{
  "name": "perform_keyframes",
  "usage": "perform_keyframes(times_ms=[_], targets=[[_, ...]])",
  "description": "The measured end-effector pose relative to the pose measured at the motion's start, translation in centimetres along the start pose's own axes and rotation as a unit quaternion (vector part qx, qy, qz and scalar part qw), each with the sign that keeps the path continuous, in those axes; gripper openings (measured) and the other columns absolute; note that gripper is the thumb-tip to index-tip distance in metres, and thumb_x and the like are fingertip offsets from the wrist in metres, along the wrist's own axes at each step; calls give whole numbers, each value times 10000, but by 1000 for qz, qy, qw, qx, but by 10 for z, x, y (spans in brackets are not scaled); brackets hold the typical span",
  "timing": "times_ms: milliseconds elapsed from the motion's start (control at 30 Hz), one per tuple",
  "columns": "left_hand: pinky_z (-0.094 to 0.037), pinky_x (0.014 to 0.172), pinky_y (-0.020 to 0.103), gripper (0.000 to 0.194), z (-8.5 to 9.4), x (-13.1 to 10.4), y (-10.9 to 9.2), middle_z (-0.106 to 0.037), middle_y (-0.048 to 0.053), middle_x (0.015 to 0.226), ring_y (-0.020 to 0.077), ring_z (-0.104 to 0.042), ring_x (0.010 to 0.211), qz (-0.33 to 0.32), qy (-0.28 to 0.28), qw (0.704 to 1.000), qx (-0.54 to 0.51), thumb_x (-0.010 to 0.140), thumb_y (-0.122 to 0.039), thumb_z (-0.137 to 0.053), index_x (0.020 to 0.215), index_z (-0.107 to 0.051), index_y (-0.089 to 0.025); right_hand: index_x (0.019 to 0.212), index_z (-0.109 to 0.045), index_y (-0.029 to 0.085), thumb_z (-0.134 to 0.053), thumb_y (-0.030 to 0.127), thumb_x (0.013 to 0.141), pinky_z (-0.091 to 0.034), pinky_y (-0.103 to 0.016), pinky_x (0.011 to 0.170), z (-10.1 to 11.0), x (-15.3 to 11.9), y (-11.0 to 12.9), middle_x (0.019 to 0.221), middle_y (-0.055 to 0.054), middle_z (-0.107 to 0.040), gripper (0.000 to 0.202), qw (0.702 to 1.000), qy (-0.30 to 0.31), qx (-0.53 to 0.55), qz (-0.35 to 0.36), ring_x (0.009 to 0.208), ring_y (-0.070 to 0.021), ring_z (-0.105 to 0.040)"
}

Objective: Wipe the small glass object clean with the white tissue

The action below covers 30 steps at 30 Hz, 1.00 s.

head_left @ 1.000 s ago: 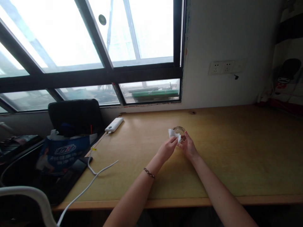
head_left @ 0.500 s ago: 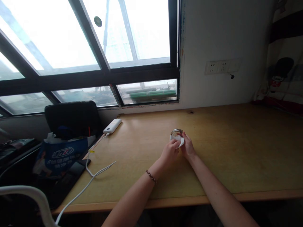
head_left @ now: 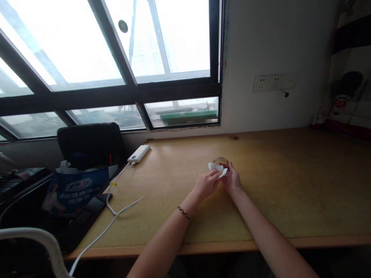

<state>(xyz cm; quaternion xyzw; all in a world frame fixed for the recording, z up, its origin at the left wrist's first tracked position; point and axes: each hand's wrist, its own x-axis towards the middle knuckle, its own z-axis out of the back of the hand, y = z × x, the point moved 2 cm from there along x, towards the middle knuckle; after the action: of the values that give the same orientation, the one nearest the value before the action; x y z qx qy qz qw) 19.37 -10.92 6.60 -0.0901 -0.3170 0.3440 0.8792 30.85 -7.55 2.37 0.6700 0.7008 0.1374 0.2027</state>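
Note:
Over the middle of the wooden table (head_left: 179, 227), a round, shiny, see-through object (head_left: 220, 159) is held up by my right hand (head_left: 232, 180), whose fingers wrap round its right side. A white tissue (head_left: 215, 167) lies against the near side of the round object. My left hand (head_left: 206, 184) pinches the tissue, its fingers pressed together close to my right hand. A braided bracelet (head_left: 184, 213) circles my left wrist. Parts of the fingertips are hidden by the tissue.
A white power bank (head_left: 138, 153) with a white cable (head_left: 116, 213) is at the table's left edge. Left of it are a blue bag (head_left: 77, 189) and a black chair (head_left: 91, 143). A window and wall sockets (head_left: 269, 82) are behind.
My left hand has shifted slightly left and down, and the tissue is spread differently, showing more of the round object. The view has moved slightly.

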Motion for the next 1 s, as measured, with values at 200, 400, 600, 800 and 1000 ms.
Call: perform_keyframes(times_ms=[200, 400, 600, 800, 1000], targets=[[-440, 750, 272, 292, 8, -2, 10, -595, 86, 981, 171, -565, 864, 103, -176, 971, -126, 845, -312, -350, 988, -571, -186, 690, -574, 210, -542, 364, 718, -477, -375, 688, 1, -1, 3, 737, -4, -647, 159, 999, -35, 10, 11, 736, -175, -594], [-477, 502, 297, 463, -18, 2, 33, -570, 20, 524, 154, -556, 468, 326, -175, 807, -460, 732, -552, -426, 717, -578, -114, 754, -560, 216, -614, 349, 664, -484, -354, 648, -5, -7, 5, 806, -13, -646, 169, 995, -26, -73, 60, 776, -188, -594], [-487, 505, 305, 636, -26, 4, 34, -652, 98, 751, 166, -601, 498, 386, -33, 682, -620, 742, -631, -294, 1017, -547, -116, 816, -554, 186, -626, 323, 668, -451, -259, 652, -17, -16, 1, 822, -22, -632, 213, 969, 34, -197, 141, 746, -147, -584], [-492, 554, 297, 628, -23, 7, 28, -637, 103, 875, 149, -604, 546, 351, 12, 625, -698, 745, -623, -312, 1089, -508, -135, 908, -560, 191, -564, 350, 721, -437, -247, 672, -22, -18, 0, 873, -26, -624, 246, 956, 70, -252, 131, 762, -138, -571], [-477, 627, 288, 502, -18, 8, 35, -610, 90, 839, 133, -583, 604, 304, -147, 733, -591, 733, -526, -461, 1000, -509, -104, 777, -579, 208, -688, 302, 595, -440, -215, 652, -4, -8, 2, 747, 11, -620, 232, 935, -89, -272, 210, 717, -122, -551]])
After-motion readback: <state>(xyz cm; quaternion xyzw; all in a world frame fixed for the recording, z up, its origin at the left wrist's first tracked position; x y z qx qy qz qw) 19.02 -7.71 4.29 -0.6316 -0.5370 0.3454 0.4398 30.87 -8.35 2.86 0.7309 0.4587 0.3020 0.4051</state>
